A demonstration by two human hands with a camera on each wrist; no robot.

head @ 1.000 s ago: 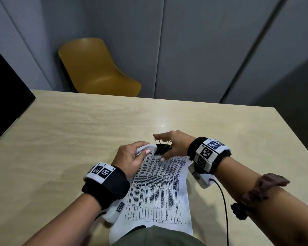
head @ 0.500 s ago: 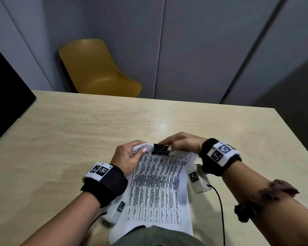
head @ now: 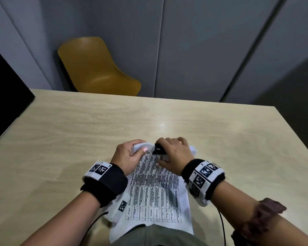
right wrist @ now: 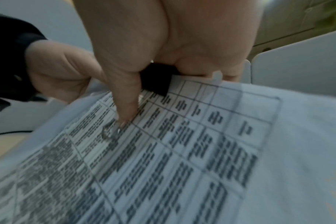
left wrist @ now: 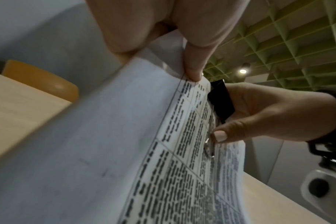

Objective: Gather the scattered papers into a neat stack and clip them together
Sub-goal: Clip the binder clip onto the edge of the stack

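A stack of white papers (head: 155, 194) printed with a table lies on the wooden table (head: 69, 139), its far end lifted. A black binder clip (head: 158, 149) sits on the stack's far edge. My left hand (head: 130, 154) pinches the far left corner of the papers (left wrist: 125, 136), thumb on top. My right hand (head: 173, 153) covers the clip (right wrist: 156, 82), and its thumb (right wrist: 125, 104) presses the clip's wire handle (right wrist: 109, 133) flat against the top sheet. In the left wrist view the clip (left wrist: 220, 103) bites the paper edge, with my right hand (left wrist: 269, 112) behind it.
A yellow chair (head: 96, 68) stands beyond the table's far edge, against grey wall panels. A black panel (head: 5, 98) borders the table at the left. Thin cables (head: 222, 226) trail from both wristbands. Green clothing (head: 155, 235) overlaps the papers' near edge.
My right hand has come down over the clip. The wire handles, upright and squeezed one second ago, are released, and the thumb now folds one flat onto the page. The left hand keeps its hold.
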